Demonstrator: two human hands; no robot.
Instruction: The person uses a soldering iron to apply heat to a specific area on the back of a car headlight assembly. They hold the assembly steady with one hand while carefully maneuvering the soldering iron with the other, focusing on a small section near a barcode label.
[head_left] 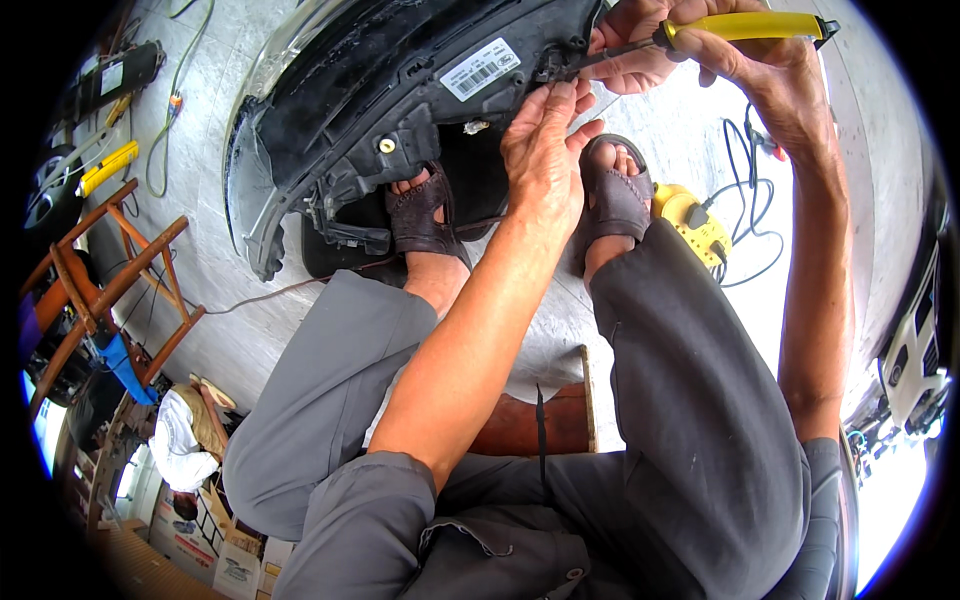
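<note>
A large black car headlight housing [330, 130] with a clear lens rim and a white label lies at the top, over my feet. My left hand [545, 150] has its fingertips closed on the housing's right edge. My right hand [770, 85] grips the yellow handle of a screwdriver [745, 27]. Its dark shaft points left and down to that same edge, beside the left fingertips. Further fingers [635, 60] lie around the shaft; whose they are, I cannot tell. The screwdriver's tip is hidden among the fingers and the housing.
A yellow power strip [690, 220] with black cables sits right of my right sandal [615, 190]. To the left stand a brown wooden frame [110, 270] and a yellow tool [108, 168]. A thin cord [270, 300] crosses the floor. Another person [185, 440] is at lower left.
</note>
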